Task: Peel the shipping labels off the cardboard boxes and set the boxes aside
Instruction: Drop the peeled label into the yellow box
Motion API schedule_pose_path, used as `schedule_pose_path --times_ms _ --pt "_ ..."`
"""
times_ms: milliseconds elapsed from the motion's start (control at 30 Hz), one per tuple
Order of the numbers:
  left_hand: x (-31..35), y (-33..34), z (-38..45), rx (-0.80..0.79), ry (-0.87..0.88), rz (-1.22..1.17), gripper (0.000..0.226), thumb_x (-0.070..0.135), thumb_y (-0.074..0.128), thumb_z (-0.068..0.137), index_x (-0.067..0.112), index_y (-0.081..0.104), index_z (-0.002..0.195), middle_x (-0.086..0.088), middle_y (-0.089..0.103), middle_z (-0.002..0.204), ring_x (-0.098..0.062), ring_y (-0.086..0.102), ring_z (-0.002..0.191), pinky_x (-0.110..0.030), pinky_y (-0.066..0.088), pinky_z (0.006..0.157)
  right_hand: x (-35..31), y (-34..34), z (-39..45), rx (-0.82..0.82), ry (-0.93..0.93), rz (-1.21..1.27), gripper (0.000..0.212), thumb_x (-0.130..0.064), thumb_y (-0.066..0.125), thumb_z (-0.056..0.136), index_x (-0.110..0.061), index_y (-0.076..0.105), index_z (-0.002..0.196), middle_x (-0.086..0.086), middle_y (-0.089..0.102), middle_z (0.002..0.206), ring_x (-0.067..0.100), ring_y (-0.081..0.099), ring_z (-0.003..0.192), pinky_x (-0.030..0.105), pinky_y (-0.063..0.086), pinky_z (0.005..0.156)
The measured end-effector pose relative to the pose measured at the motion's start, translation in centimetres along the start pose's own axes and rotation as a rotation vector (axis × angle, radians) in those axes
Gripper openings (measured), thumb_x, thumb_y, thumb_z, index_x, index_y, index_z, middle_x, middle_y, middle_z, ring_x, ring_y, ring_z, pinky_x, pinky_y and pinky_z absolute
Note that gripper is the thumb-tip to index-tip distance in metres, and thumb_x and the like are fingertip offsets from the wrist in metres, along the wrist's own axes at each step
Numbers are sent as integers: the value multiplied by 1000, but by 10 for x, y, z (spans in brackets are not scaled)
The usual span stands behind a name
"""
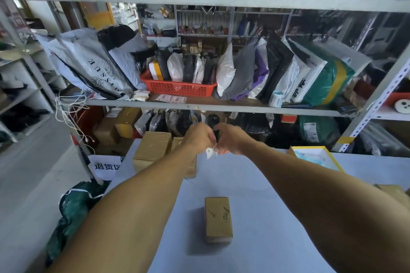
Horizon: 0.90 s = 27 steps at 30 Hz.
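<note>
Closest to us, a small cardboard box [218,219] lies alone on the pale table [277,217], its top bare with only faint marks where a label may have been, so we judge it peeled but not yet set aside. Further out, our left hand [198,137] and right hand [230,138] meet above the table, fingers curled together around a crumpled white scrap [210,152], probably the peeled label. Beyond them to the left, a group of boxes [153,148] stands at the table's far edge; we cannot tell whether these are finished. Behind everything, shelves [199,104] hold parcels and a red basket [177,87].
</note>
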<state>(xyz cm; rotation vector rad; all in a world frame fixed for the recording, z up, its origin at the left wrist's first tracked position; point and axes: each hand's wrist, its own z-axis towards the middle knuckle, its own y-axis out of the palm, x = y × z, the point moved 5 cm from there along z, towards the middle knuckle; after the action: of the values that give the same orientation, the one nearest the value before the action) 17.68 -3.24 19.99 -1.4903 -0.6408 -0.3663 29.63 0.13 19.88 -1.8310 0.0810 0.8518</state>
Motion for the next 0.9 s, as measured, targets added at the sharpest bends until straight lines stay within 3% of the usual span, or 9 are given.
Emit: schedule_pose_path --times_ms 100,167,233,333,400,600,667,800,900 --pt "4 0 -2 -7 39 -53 9 10 78 79 14 79 87 -3 76 89 -17 69 87 -30 55 85 -4 -5 -1 24 0 -92 28 -14 78 77 -13 62 100 6 73 74 15 72 67 26 59 63" --pt "1 2 -2 -25 43 -98 10 6 77 79 13 78 86 -4 76 87 -17 70 87 -33 56 88 -7 -6 0 -6 9 -195 16 -20 77 81 -8 70 89 5 74 73 12 70 65 25 58 67" --pt "-2 3 -2 -31 34 -129 14 2 74 80 13 78 85 -3 77 86 -16 71 87 -31 56 88 -9 -5 3 -17 24 -280 18 -26 76 81 -11 73 90 2 74 75 11 70 66 28 58 71" --pt "-8 3 -1 -32 18 -175 17 -2 71 82 12 79 88 -3 76 90 -15 69 89 -25 53 86 -10 -9 4 75 5 -375 32 -41 76 78 -16 72 97 4 65 93 24 65 83 35 54 77" --pt "-15 3 2 -64 -2 -250 20 -3 68 83 13 78 87 -5 75 88 -18 68 89 -29 55 85 -9 -9 5 111 -29 -390 36 -46 73 80 -18 69 102 5 62 98 26 62 87 37 53 77" --pt "-25 3 1 -183 -64 -369 18 2 76 79 11 77 95 -4 74 85 -20 70 88 -30 57 83 -9 6 8 27 -64 -294 25 -29 71 86 -12 63 102 9 69 97 28 64 89 38 55 80" --pt "-22 3 1 -196 -65 -309 16 1 73 82 10 76 95 -4 73 88 -19 68 87 -26 55 81 -15 7 5 -56 -94 -188 36 -20 76 82 -13 59 112 7 68 106 27 63 97 35 52 81" --pt "-19 1 9 -147 -98 -190 15 8 69 87 21 71 78 -5 72 96 -21 65 95 -32 51 83 -21 16 5 -299 -63 -63 101 -18 88 66 -36 24 142 5 54 134 30 56 115 46 51 94" --pt "-22 0 18 -124 -116 -253 18 4 69 87 19 71 77 -11 71 99 -26 66 95 -34 57 80 -13 12 11 -168 -18 -93 103 -10 84 67 -35 21 144 13 60 125 32 62 100 42 59 77"
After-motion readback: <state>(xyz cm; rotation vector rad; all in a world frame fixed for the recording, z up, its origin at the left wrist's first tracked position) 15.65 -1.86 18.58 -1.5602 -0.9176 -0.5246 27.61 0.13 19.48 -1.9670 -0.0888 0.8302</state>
